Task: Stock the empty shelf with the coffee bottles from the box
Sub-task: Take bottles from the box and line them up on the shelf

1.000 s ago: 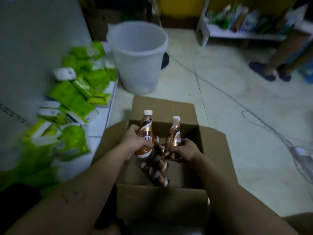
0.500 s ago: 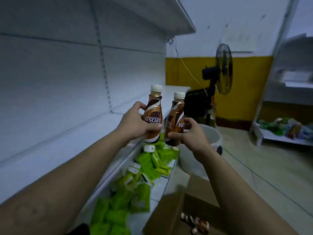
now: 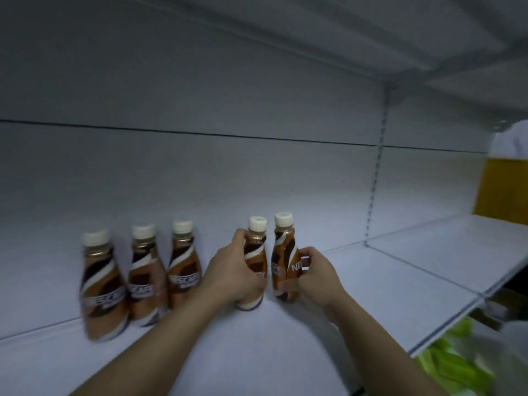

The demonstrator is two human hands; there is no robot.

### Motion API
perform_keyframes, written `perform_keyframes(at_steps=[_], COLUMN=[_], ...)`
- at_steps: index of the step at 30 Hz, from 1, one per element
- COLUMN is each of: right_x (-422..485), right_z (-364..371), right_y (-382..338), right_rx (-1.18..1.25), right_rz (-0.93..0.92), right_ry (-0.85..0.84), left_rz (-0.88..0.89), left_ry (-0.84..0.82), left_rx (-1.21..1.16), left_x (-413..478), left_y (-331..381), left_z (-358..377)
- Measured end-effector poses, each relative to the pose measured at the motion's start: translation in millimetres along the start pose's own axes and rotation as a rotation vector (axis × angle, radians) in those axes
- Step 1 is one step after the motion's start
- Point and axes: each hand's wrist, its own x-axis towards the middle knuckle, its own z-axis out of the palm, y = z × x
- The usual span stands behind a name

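Observation:
Three brown coffee bottles with cream caps stand in a row on the white shelf (image 3: pixel 400 281): one at the left (image 3: pixel 101 287), one in the middle (image 3: pixel 143 275), one to the right (image 3: pixel 183 267). My left hand (image 3: pixel 231 270) grips a fourth coffee bottle (image 3: pixel 256 252) just right of that row, its base at the shelf surface. My right hand (image 3: pixel 317 272) holds a fifth coffee bottle (image 3: pixel 284 258) upright beside it. The two held bottles almost touch. The box is out of view.
The shelf's back panel and an upper shelf (image 3: pixel 371 38) enclose the space above. A slotted upright (image 3: pixel 375 178) divides the back wall. Bare shelf stretches to the right. Green packets (image 3: pixel 454 358) lie on a lower level at the bottom right.
My view has swung from the aisle to the shelf. Both hands have carried their bottles forward and down onto the shelf, next to the three standing bottles.

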Motion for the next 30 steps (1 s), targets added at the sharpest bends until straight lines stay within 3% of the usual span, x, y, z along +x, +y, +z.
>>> perform_keyframes(at_steps=[5,8,14,21,27,30], right_x=[10.8,13.3,31.8,34.6,24.7,21.0], right_z=[33.0,35.1,44.4,74.8,76.4,74.2], right_y=[1.9,2.8,-13.5,-12.4,4.2,9.2], right_rx=[0.009,-0.011,-0.158,-0.150,-0.119,-0.233], right_rz=[0.013,0.002,-0.010,-0.069,-0.105,-0.109], right_ry=[-0.066,-0.128,-0.259,-0.211,-0.094,-0.070], left_rz=[-0.033,0.033,0.102,0.143,0.142,0.141], left_ry=[0.084,0.187,0.016,-0.004,-0.056,-0.065], left_rx=[-0.033,0.003,0.289,0.587,0.595,0.590], left_x=[8.2,21.7,38.8,46.9,56.5,58.6], left_y=[-22.3,-14.6,8.1,11.5,3.2,-2.5], left_z=[-16.4,-35.0,-75.0,-103.4,-114.4,-117.0])
